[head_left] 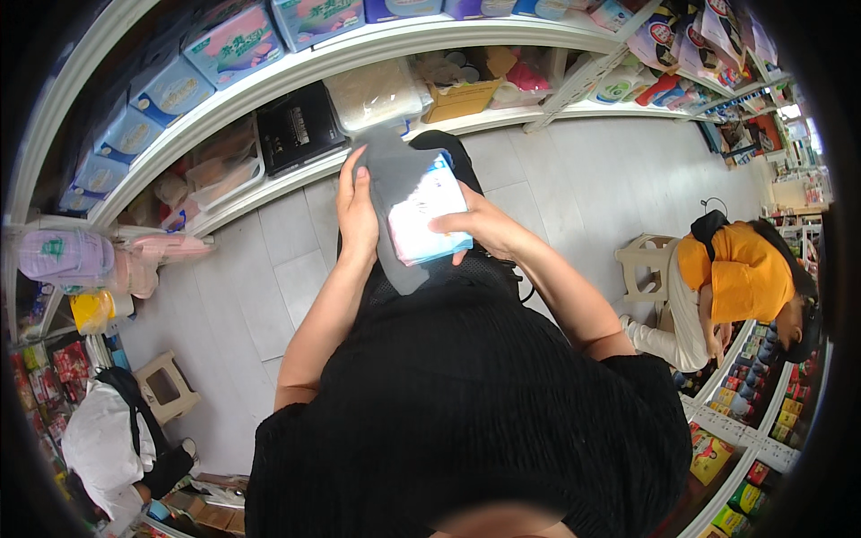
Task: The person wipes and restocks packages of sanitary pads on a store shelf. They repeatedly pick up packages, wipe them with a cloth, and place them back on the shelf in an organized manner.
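Observation:
A soft pack [420,215] in white, blue and pink is held in front of my body, its face bright with glare. My right hand [477,221] grips it from the right, thumb across the front. A grey cloth [387,160] lies along the pack's left side and hangs below it. My left hand [359,212] is closed on this cloth from the left, fingertips showing near its upper part. Whether the left fingers also press on the pack behind the cloth is hidden.
Ahead stands a white shelf [502,34] with blue and pink packs [235,47] above. Below are a black box [299,128], a clear bin [375,94] and a cardboard box [459,100]. A person in orange [744,273] and a stool [646,267] are right; a person in white [106,439] and another stool [165,387] are left.

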Demonstrator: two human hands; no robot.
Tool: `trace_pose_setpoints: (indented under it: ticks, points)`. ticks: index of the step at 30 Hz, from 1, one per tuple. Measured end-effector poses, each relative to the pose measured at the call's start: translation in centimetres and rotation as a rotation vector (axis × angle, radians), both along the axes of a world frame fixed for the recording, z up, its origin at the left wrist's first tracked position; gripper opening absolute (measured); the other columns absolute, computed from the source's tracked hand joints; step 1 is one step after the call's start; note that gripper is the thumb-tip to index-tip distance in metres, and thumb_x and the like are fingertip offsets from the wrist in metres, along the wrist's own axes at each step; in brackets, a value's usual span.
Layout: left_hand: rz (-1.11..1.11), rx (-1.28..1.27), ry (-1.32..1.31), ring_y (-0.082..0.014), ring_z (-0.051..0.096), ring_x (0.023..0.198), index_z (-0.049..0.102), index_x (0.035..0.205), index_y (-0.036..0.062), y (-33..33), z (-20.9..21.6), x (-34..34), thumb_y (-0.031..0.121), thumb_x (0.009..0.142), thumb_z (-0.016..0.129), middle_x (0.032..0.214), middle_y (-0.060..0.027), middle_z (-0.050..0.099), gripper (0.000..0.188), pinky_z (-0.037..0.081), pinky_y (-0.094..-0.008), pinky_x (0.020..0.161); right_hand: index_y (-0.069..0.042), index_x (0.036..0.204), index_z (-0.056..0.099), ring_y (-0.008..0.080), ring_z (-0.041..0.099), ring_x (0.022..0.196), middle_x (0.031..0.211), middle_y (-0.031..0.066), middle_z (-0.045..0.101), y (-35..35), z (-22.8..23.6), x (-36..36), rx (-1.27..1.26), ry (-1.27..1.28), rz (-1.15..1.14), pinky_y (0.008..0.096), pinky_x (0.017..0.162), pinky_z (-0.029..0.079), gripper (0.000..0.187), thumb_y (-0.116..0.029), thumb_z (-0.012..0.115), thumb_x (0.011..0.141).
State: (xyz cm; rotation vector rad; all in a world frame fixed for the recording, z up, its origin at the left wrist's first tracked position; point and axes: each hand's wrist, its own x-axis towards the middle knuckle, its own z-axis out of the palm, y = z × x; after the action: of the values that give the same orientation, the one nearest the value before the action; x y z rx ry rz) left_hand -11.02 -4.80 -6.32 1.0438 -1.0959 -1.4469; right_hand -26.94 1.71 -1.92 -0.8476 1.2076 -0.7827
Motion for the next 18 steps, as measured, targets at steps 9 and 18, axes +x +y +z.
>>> trace_pose_setpoints:
  ticks: [9, 18]
  points:
    - [-0.368, -0.976, -0.823, -0.0303, 0.046, 0.115, 0.059, 0.101, 0.0162, 2.2, 3.9, -0.9, 0.004, 0.081, 0.05, 0.108, -0.0063, 0.058, 0.025, 0.031, -0.0508, 0.098, -0.002, 0.122, 0.041, 0.0161, 0.06, 0.079, 0.1, 0.0121, 0.058, -0.9, -2.4, -0.2, 0.049, 0.078, -0.057, 0.0283, 0.039, 0.048, 0.059, -0.019, 0.063, 0.071]
    - [-0.4, 0.27, 0.082, -0.0174, 0.053, 0.104, 0.048, 0.122, 0.0091, -5.4, -1.8, 1.0, 0.025, 0.094, 0.041, 0.116, -0.0096, 0.054, 0.034, 0.042, -0.0282, 0.086, 0.0, 0.129, 0.037, 0.0182, 0.054, 0.092, 0.102, 0.0117, 0.056, -2.2, -0.7, -2.6, -0.12, 0.209, 0.043, 0.0285, 0.079, 0.044, 0.075, -0.011, 0.072, 0.064]
